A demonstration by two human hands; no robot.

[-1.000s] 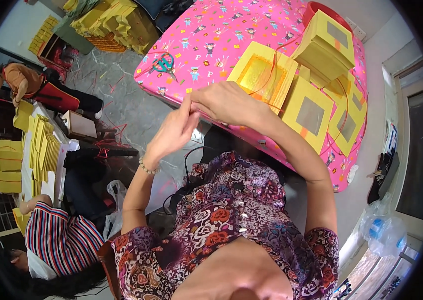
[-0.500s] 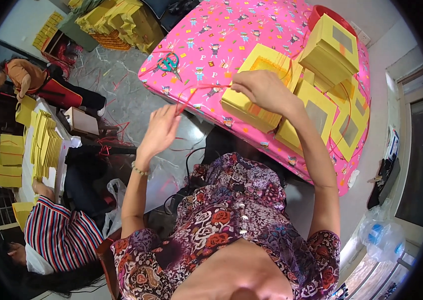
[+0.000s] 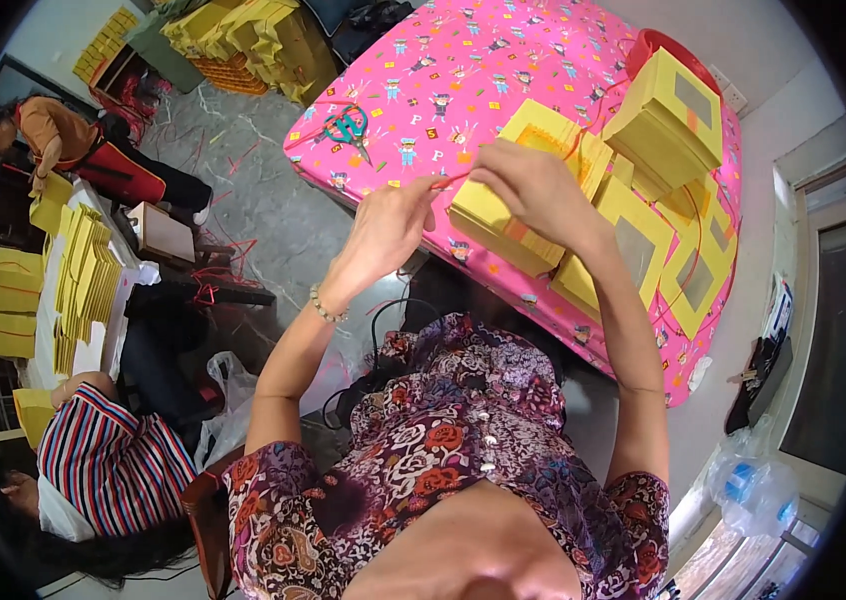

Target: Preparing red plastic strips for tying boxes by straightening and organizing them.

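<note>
Yellow box being strung with red cord at the pink table

Yellow box (image 3: pixel 503 215) sits at the near edge of the pink patterned table (image 3: pixel 503 60), just in front of the seated person. More yellow boxes with grey windows (image 3: pixel 668 115) are stacked and spread to its right, touching one another. Right hand (image 3: pixel 533 180) rests on top of the box, fingers curled down on it. Left hand (image 3: pixel 383 225) hovers just left of it, fingertips pinched shut on a thin red cord (image 3: pixel 448 181) that runs toward the right hand. Green-handled scissors (image 3: pixel 348 125) lie on the table, well apart from both hands.

Step looks like threading or tying the cord onto the box, mid-way. Next move likely needs the box held steady while the cord is pulled taut; exact knot point is hidden under the right hand.
</note>
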